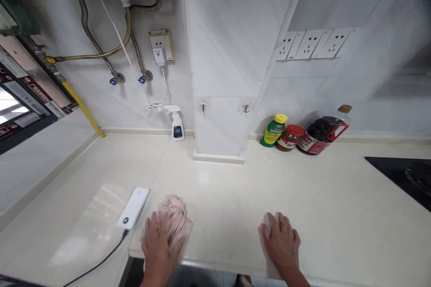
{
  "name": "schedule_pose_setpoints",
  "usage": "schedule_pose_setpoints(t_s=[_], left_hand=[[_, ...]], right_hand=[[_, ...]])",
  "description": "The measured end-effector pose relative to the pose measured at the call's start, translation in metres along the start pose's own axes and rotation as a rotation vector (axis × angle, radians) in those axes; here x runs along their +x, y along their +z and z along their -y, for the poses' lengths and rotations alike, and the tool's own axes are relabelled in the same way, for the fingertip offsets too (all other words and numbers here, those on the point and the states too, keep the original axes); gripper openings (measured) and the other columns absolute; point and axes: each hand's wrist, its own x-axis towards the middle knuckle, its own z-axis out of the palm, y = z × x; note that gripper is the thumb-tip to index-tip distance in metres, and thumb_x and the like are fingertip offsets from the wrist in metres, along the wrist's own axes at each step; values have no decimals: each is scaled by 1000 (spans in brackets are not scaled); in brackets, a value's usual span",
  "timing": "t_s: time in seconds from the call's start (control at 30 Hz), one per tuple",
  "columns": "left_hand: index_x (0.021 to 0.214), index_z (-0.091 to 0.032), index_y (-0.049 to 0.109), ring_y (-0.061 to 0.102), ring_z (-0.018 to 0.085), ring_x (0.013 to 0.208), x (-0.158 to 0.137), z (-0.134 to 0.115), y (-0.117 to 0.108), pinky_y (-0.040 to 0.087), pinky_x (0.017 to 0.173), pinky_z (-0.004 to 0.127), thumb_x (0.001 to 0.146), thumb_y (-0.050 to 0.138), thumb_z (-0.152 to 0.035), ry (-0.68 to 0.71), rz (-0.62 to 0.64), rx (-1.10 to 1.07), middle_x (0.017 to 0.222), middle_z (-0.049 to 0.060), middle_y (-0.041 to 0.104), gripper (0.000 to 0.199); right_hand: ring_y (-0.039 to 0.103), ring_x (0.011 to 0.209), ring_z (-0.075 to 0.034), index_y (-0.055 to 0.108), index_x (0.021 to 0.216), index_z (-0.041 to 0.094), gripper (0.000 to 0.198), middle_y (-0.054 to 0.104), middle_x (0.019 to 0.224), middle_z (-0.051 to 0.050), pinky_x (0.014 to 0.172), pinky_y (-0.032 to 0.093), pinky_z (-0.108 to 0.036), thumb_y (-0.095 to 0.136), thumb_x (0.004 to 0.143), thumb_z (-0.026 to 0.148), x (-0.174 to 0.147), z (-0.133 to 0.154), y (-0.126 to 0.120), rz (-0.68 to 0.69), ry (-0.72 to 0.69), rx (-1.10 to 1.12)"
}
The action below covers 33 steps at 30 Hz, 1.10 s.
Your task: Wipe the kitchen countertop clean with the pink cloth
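Note:
My left hand (158,244) rests over the left side of a crumpled pale pink cloth (177,217) near the counter's front edge. Its fingers are stretched out and point away from me, pressed against the cloth rather than wrapped round it. Further right, my right hand (282,243) lies palm down on the bare cream countertop (225,215). The fingers there are apart and slightly bent, and I see nothing held in them. Just left of the cloth lies a white power bank (134,208) with a black cable (103,262) plugged into its near end.
A white spray bottle (177,123) stands by the wall beside a boxed-in column (218,134). Right of it are a green bottle (273,131), a red-lidded jar (288,139) and a large dark sauce jug (319,132). A black hob (411,177) is at far right.

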Motion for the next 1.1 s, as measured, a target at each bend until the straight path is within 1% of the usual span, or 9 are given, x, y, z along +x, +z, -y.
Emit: schedule_pose_setpoints(t_s=[0.1, 0.23, 0.37, 0.57, 0.67, 0.77, 0.93, 1.0, 1.1], left_hand=[[128, -38, 69, 36, 44, 150, -11, 24, 15, 25, 118, 73, 78, 73, -49, 156, 174, 226, 154, 12, 53, 51], [136, -38, 64, 29, 43, 153, 23, 34, 36, 18, 120, 72, 82, 69, -51, 189, 173, 293, 160, 12, 47, 56], [135, -31, 65, 17, 46, 156, 103, 0, 73, 8, 119, 76, 84, 65, -59, 130, 61, 210, 163, 16, 40, 58], [137, -29, 63, 10, 45, 156, 183, -78, 151, -2, 118, 75, 90, 60, -48, 80, 185, 133, 167, 15, 32, 51], [141, -26, 61, 15, 49, 153, 150, -114, 180, 1, 118, 75, 88, 61, -41, 161, 325, 101, 168, 16, 29, 55], [134, -34, 67, 26, 47, 148, 71, -139, 193, 10, 120, 71, 85, 62, -42, 331, 537, 23, 164, 10, 37, 50], [140, -43, 60, 43, 43, 132, -46, -135, 188, 30, 112, 62, 83, 61, -49, 589, 875, -144, 150, 12, 50, 57], [147, -42, 52, 46, 42, 127, -52, -123, 184, 35, 106, 60, 83, 61, -51, 626, 863, -90, 143, 14, 54, 65], [141, -46, 55, 53, 32, 115, -11, -108, 180, 39, 101, 52, 82, 64, -57, 632, 639, 124, 130, 7, 62, 61]], right_hand=[[38, 147, -33, 64, 132, 16, 57, 49, 151, -20, 117, 29, -56, 28, 98, 45, 0, 1, 1, 17, 6, -4], [37, 147, -34, 64, 132, 17, 58, 49, 151, -19, 117, 28, -58, 27, 98, 44, 1, 2, 3, 34, 15, 5], [37, 147, -34, 64, 132, 18, 60, 50, 151, -19, 118, 28, -60, 25, 97, 46, 0, 1, 9, 17, 26, 14], [40, 145, -36, 66, 131, 18, 65, 53, 148, -19, 116, 30, -62, 22, 95, 52, 0, -3, 20, -12, 30, 33], [41, 145, -36, 66, 130, 18, 64, 53, 148, -18, 116, 31, -62, 23, 95, 50, 1, -2, 18, -3, 33, 32], [41, 144, -36, 65, 131, 17, 61, 52, 149, -19, 116, 30, -61, 26, 96, 48, 1, -1, 11, 2, 29, 29], [44, 142, -33, 65, 133, 19, 58, 52, 150, -18, 115, 33, -58, 26, 94, 38, -1, -8, 7, 41, -7, 40], [45, 142, -32, 65, 133, 21, 59, 53, 149, -16, 114, 34, -57, 24, 95, 39, -1, -9, 8, 54, 0, 43], [44, 142, -31, 65, 133, 22, 61, 53, 149, -15, 114, 34, -56, 22, 96, 45, 0, -7, 9, 34, 34, 46]])
